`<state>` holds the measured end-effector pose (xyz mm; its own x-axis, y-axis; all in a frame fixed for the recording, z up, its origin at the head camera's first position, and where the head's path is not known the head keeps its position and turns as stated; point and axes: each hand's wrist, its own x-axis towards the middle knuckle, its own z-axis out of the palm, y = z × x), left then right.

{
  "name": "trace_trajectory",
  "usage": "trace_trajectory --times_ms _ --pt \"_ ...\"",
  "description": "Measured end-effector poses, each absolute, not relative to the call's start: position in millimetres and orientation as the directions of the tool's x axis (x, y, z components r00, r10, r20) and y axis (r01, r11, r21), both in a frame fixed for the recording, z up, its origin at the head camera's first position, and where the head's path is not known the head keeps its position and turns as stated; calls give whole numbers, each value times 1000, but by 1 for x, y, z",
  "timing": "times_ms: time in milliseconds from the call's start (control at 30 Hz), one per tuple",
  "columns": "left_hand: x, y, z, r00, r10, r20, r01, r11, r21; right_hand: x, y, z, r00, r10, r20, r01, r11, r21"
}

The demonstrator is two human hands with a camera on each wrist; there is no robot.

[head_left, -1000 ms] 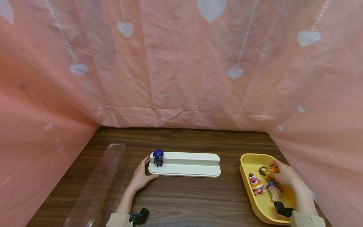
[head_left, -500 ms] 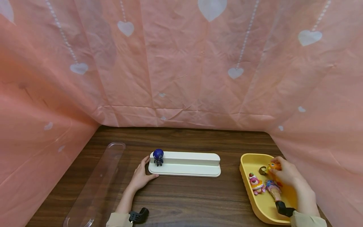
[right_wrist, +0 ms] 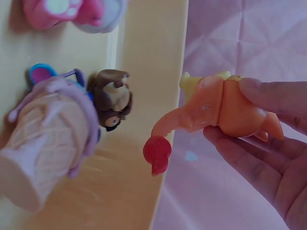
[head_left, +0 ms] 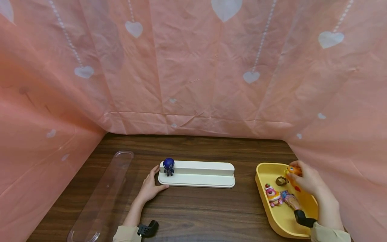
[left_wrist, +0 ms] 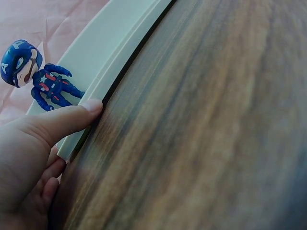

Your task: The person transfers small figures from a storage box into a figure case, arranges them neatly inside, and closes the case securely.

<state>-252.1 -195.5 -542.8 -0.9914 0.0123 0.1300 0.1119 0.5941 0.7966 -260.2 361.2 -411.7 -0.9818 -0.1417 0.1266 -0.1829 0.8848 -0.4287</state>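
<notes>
My left hand (head_left: 148,190) holds the left end of a white stepped display stand (head_left: 196,181), its thumb (left_wrist: 72,120) on the front edge and the other fingers round the end. A blue-helmeted figurine (head_left: 168,166) stands on the stand's left end, beside that hand. My right hand (head_left: 309,181) pinches an orange dinosaur-like figurine (right_wrist: 240,108) with a red-tipped tail, over the far right side of a yellow tray (head_left: 262,174). Inside the tray lie a brown figurine (right_wrist: 112,98), an ice-cream-cone figurine (right_wrist: 53,124) and a pink bear figurine (head_left: 273,196).
A long clear plastic cover (head_left: 105,191) lies on the wooden table (head_left: 205,215) at the left. Pink cloth (head_left: 193,84) with white hearts walls the table at the back and both sides.
My right hand has lifted the orange figurine and drawn it towards the tray's far right rim. The cone figurine has tilted and shifted left. My left hand stays put.
</notes>
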Motion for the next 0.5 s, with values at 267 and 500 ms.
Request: trace_trajectory --times_ms 267,500 --pt "-252 -196 -542 -991 9 135 114 593 797 -258 356 -404 -977 -142 159 -198 883 -426" --pt "-252 -197 -543 -991 6 133 111 596 795 -257 351 -402 -971 -139 193 -210 881 -423"
